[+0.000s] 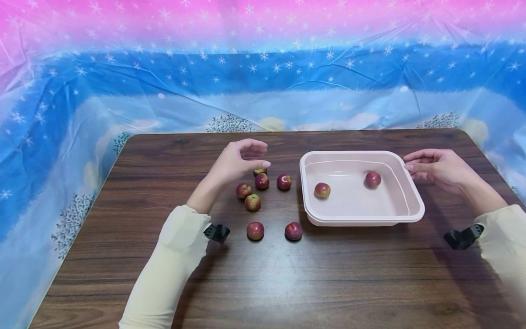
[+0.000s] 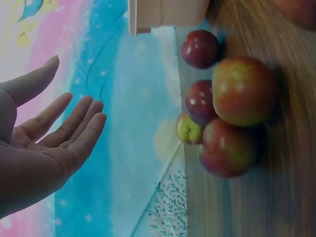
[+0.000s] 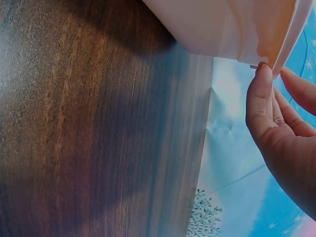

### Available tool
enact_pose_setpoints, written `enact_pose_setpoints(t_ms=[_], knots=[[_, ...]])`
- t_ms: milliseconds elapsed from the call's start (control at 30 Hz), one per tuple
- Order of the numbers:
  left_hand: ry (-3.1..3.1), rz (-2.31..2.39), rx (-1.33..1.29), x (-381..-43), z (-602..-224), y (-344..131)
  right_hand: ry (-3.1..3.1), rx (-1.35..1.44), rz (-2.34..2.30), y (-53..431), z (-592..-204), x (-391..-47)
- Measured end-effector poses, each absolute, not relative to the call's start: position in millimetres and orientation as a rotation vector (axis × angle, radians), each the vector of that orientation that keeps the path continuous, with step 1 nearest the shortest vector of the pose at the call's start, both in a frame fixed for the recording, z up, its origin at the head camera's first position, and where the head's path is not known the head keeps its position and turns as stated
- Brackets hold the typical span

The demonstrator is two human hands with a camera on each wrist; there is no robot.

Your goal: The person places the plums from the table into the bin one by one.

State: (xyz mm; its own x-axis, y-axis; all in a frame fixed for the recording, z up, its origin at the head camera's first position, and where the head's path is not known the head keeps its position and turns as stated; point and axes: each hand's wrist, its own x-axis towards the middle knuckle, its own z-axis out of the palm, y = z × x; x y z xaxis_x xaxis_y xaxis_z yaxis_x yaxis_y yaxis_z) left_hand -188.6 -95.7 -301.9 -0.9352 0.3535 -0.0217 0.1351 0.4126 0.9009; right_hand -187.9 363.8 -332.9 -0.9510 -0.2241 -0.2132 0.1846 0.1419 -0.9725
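Note:
My left hand (image 1: pixel 240 157) hovers over the far end of a loose group of plums, fingers and thumb spread apart with nothing between them. Below it, a red plum (image 1: pixel 262 181) and a greener one (image 1: pixel 252 202) sit close together with others; the farthest is partly hidden by the hand. In the left wrist view, the bare palm (image 2: pixel 44 143) stands well apart from the fruit. My right hand (image 1: pixel 441 169) pinches the right rim of a pale pink plastic basin (image 1: pixel 361 218) between thumb (image 3: pixel 260 91) and fingers. Two plums lie inside it, one left (image 1: pixel 322 190), one right (image 1: pixel 372 179).
Nearer the front, two separate plums (image 1: pixel 255 231) (image 1: pixel 293 231) rest on the dark wooden table (image 1: pixel 287 283). Another plum (image 1: pixel 284 182) lies just left of the basin. A snowflake-patterned cloth (image 1: pixel 255 73) hangs behind the table's far edge and along its sides.

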Motion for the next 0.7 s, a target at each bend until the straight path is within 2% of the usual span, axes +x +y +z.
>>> enact_pose_setpoints(t_ms=[333,700], knots=[[2.422,1.545,0.311,-185.1,-316.2,-109.7,2.237,0.056,-1.791,360.5,-332.7,-187.9],[2.442,1.478,0.285,-182.8,-334.8,-125.1,2.104,0.001,-1.901,363.5,-333.3,-188.0]])
